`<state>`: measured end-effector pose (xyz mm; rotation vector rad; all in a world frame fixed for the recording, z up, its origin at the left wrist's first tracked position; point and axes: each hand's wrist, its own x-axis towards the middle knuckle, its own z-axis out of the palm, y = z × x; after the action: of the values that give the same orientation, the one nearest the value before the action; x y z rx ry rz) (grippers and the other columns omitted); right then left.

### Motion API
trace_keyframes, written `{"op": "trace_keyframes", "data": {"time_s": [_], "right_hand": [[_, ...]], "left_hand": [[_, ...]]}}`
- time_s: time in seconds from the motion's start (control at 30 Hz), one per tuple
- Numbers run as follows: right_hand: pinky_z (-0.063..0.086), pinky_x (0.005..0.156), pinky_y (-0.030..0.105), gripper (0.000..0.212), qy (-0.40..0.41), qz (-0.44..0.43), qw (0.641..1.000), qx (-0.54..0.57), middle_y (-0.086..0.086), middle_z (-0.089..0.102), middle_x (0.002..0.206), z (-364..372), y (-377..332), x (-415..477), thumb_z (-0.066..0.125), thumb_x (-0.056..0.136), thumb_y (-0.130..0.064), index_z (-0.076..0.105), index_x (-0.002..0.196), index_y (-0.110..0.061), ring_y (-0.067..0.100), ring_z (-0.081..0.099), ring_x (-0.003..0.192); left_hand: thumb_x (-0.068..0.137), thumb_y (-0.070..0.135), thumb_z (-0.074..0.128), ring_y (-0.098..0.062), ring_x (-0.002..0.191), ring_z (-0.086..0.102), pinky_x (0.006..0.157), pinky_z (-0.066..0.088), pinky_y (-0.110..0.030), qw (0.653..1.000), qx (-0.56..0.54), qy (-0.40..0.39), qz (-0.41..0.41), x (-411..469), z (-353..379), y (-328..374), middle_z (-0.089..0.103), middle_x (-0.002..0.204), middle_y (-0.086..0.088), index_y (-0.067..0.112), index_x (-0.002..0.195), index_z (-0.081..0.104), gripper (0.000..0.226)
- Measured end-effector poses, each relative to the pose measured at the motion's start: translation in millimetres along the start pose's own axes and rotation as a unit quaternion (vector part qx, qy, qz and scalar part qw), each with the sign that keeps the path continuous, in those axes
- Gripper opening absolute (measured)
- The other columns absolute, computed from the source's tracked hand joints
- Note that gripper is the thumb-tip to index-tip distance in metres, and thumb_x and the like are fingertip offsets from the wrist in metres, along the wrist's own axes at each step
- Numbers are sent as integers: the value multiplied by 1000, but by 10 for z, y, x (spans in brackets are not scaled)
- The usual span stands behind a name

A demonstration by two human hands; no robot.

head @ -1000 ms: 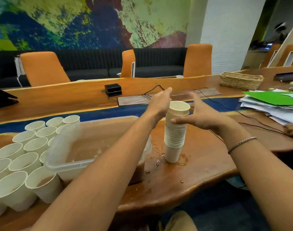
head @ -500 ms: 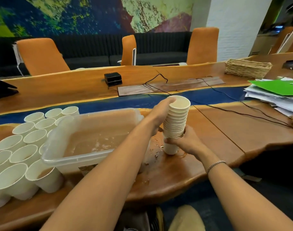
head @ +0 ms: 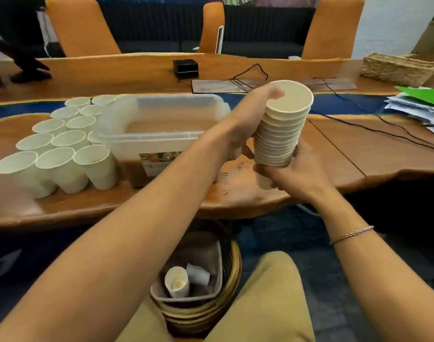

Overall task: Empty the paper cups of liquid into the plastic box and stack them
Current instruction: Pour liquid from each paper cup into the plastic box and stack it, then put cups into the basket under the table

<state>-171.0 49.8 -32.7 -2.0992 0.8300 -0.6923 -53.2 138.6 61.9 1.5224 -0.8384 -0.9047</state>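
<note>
you hold the tall stack of white paper cups (head: pixel 278 134) with both your hands, above the near edge of the wooden table (head: pixel 339 146), a little right of its middle. your left hand (head: pixel 243 127) is curled around the upper part of the stack from the left side, and one of its fingers lies on the rim of the top cup. your right hand (head: pixel 294 174) grips the stack low down, its fingers wrapped around the bottom cups. the stack leans, with its top toward the far right corner. i cannot tell whether the lowest cup touches the table.

just left of the stack, the clear rectangular plastic box (head: pixel 127 154) stands close to the near edge and holds brown liquid. small drops of liquid (head: pixel 235 169) lie on the wood between the box and the stack. left of the box, toward the near left corner, a group of single white paper cups (head: pixel 60 154) stands upright and packed close together.

near the far right corner there is a woven basket (head: pixel 395 67), and at the right edge a pile of papers (head: pixel 418 104) with a green sheet on top. thin black cables (head: pixel 383 131) run across the right half. on the floor below the near edge, a round woven bin (head: pixel 211 314) holds some used paper cups.
</note>
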Motion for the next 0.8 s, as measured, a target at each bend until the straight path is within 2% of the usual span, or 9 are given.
{"op": "trace_keyframes", "data": {"time_s": [0.1, 0.17, 0.23, 0.33, 0.5, 0.6, 0.7, 0.8], "right_hand": [[62, 71, 40, 74, -57, 14, 997, 58, -12, 68, 109, 77, 62, -201, 91, 63, -41, 54, 127, -35, 10, 68, 96], [61, 65, 34, 67, -96, 14, 991, 87, -8, 69, 108, 108, 96, -334, 91, 68, -27, 57, 126, -28, 12, 70, 94], [59, 61, 29, 59, -130, 0, 987, 89, -3, 71, 104, 143, 141, -441, 90, 70, -19, 60, 121, -24, 12, 71, 87], [59, 57, 32, 53, -166, -15, 982, 91, 2, 73, 97, 177, 132, -488, 89, 71, -13, 62, 118, -19, 17, 73, 78], [59, 57, 31, 49, -255, 11, 962, 100, 6, 72, 99, 249, 55, -511, 85, 75, -9, 60, 116, -19, 16, 74, 73], [61, 63, 38, 51, -302, 39, 948, 95, 6, 72, 104, 364, 126, -531, 85, 76, -9, 60, 118, -23, 18, 74, 79], [63, 73, 47, 55, -339, 68, 933, 100, 4, 71, 109, 488, 249, -536, 86, 75, -11, 60, 121, -27, 22, 73, 94], [62, 76, 48, 54, -361, 96, 921, 106, 8, 71, 109, 676, 358, -592, 86, 75, -10, 61, 120, -25, 25, 74, 91]], "left_hand": [[101, 41, 44, -14, 92, 53, 96, 43, -49, 1000, 17, 0, -25, -211, -5, -136, 55, 97, 6, 28, 110, 48, 16], [98, 44, 46, -20, 102, 53, 97, 43, -53, 998, 36, -8, -55, -312, 9, -265, 56, 105, 3, 26, 122, 47, 29], [96, 43, 47, -27, 118, 49, 100, 43, -58, 996, 56, -14, -67, -385, 1, -406, 54, 125, -4, 24, 134, 43, 43], [94, 42, 48, -29, 126, 46, 105, 40, -61, 996, 59, -25, -57, -462, -81, -529, 48, 140, -7, 23, 139, 42, 49], [92, 40, 47, -30, 118, 53, 98, 47, -62, 993, 68, -32, -86, -488, -236, -625, 55, 130, -10, 22, 139, 43, 50], [90, 39, 48, -31, 116, 55, 93, 51, -59, 991, 81, -44, -99, -522, -287, -776, 57, 127, -10, 21, 136, 47, 50], [94, 35, 45, -32, 117, 54, 97, 51, -57, 988, 75, -52, -123, -578, -324, -987, 55, 128, -12, 19, 138, 46, 46], [93, 34, 46, -36, 115, 56, 100, 50, -56, 985, 63, -37, -157, -654, -370, -1248, 58, 126, -18, 16, 135, 47, 46]]}}
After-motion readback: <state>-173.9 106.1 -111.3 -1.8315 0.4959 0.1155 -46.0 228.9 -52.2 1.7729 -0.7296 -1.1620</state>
